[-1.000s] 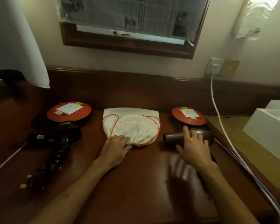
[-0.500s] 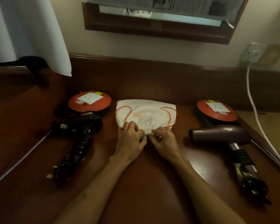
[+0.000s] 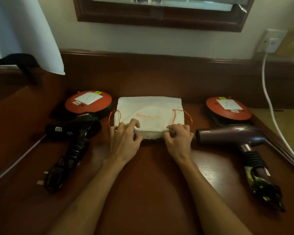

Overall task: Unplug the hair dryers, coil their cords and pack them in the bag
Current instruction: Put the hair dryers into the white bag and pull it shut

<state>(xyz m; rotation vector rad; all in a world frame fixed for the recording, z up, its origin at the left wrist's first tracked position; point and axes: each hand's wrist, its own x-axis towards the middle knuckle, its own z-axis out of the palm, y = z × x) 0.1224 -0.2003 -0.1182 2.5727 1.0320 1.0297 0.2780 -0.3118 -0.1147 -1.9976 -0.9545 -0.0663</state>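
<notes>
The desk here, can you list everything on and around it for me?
Bag: one, white cloth with orange drawstrings, centre of desk.
Black hair dryer: one, left of the bag, cord coiled round its handle.
Purple hair dryer: one, right of the bag, cord coiled.
Socket reels: two, orange tops, one behind each dryer.
White cable: one, from the wall socket down the right side.
Desk: one, dark reddish wood.
Mirror frame: one, dark wood, on the wall.
Left hand: gripping the bag's near edge.
Right hand: gripping the same edge.
</notes>
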